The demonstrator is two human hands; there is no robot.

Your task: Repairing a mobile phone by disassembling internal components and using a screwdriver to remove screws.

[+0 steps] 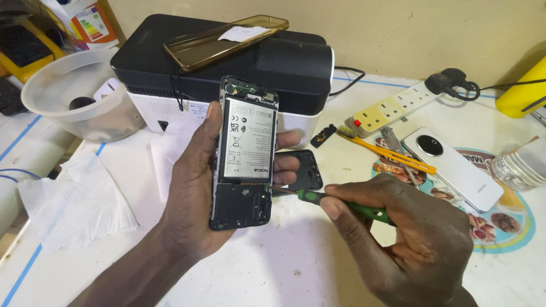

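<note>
Left hand [193, 187] grip clamped on opened smartphone [244, 153] edges; light, stiff, fragile inside. Right hand [398, 239] grip pinching green screwdriver [341, 204], tip beside lower edge.

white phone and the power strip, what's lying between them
In the head view, a yellow-handled brush and metal tweezers lie between the white phone and the power strip.
</note>
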